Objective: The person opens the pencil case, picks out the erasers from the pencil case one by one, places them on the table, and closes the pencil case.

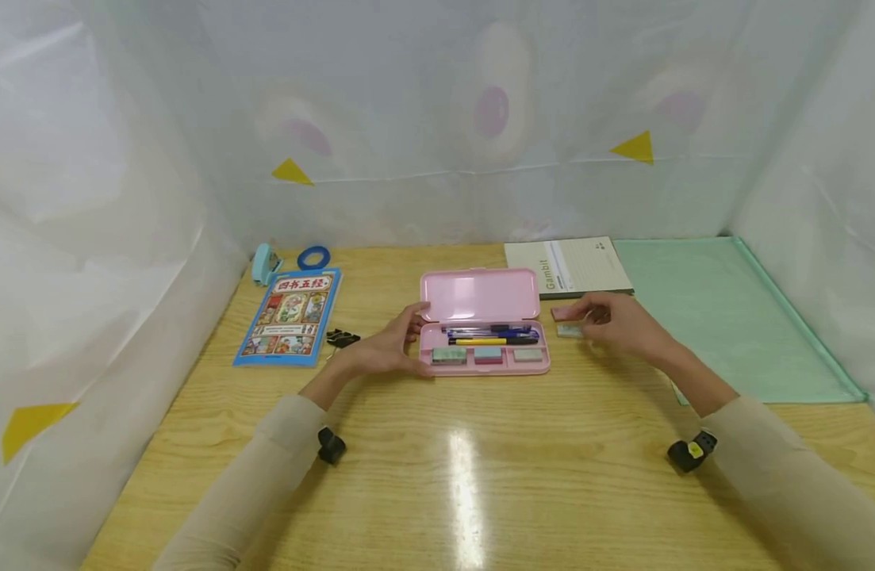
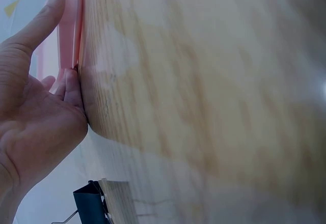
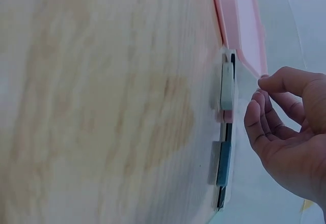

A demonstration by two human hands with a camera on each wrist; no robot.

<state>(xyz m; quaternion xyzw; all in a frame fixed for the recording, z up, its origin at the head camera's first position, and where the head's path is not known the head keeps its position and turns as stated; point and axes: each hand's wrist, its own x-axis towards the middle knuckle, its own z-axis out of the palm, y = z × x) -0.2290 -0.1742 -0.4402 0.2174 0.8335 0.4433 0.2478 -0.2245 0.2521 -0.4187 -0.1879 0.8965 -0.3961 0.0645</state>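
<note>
Erasers (image 1: 569, 330) are lying on the table just right of the open pink case (image 1: 484, 327), which the left hand (image 1: 392, 346) is bracing with relaxed fingers while the right hand (image 1: 618, 322) is hovering loosely curled over them, so a light pinch should suit.

Light: bright, even and diffuse, softened by the white translucent sheeting (image 1: 123, 159) around the scene.
Glare: a tall white streak on the glossy pale wooden tabletop (image 1: 466, 484), from a source overhead.
Shadows: faint, soft-edged, under the forearms.
Head view: sharp at the centre, lines bowing at the edges.
Wrist views: tilted sideways, wood grain smeared and out of focus, colours washed out.
</note>
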